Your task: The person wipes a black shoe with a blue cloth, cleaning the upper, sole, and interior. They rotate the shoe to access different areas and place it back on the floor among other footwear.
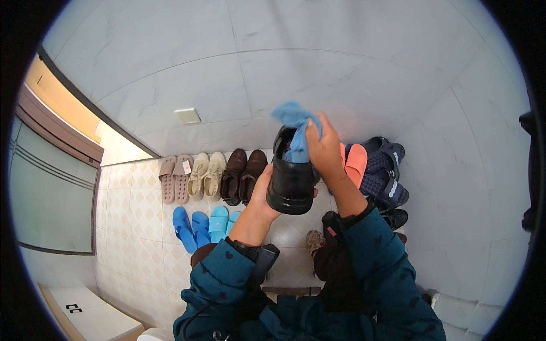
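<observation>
A black leather shoe [291, 187] is held up in front of me, heel towards me and its opening facing up. My left hand [265, 194] grips it from the left side and below, with fingertips showing at its right edge. In my right hand [326, 147] is a blue cloth [298, 132], pinched between thumb and fingers. The cloth's lower end hangs in the shoe's opening; its upper end is blurred above the toe side. The shoe's sole and most of its inside are hidden.
Along the wall stand pinkish-beige slippers [175, 181], cream lace-up shoes [207, 177] and dark brown shoes [244, 174]. Blue sandals [192, 228] and turquoise slippers [219, 223] lie nearer. To the right are orange slippers [355, 166] and dark navy slides [386, 183]. A white cabinet [89, 309] stands lower left.
</observation>
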`<state>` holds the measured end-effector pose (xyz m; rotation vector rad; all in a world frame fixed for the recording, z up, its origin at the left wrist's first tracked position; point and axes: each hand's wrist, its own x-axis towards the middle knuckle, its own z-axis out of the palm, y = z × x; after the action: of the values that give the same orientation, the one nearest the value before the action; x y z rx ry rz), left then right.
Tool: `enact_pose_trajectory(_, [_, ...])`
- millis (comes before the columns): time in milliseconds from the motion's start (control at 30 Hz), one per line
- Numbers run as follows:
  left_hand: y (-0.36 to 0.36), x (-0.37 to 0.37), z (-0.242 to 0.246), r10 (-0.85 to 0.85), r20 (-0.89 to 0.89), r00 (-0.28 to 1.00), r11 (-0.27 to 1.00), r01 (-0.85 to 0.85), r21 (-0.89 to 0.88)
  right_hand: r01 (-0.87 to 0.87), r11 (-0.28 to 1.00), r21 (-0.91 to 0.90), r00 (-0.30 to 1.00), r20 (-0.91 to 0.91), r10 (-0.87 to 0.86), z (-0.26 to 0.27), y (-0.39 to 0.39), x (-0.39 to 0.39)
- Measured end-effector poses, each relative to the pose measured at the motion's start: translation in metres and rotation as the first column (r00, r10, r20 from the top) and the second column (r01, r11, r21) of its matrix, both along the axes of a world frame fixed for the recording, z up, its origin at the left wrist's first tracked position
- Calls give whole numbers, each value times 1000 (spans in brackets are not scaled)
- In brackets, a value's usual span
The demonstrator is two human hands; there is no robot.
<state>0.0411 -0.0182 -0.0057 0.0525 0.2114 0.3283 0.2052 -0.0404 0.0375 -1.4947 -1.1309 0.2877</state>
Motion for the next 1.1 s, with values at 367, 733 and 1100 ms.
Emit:
enact_pose_trajectory(367, [16,-5,-16,189,-2,982,979,-189,-73,-355,934,36,934,-19,356,10,-38,-40])
enact_pose_trajectory(733, [1,2,8,-157,52,986,980,150,131,-37,940,339,817,551,-167,18,-19,11])
enact_pose_trajectory(1100, [37,-12,-22,377,-495,783,926,-304,223,-167,977,135,832,551,66,15,-40,-42])
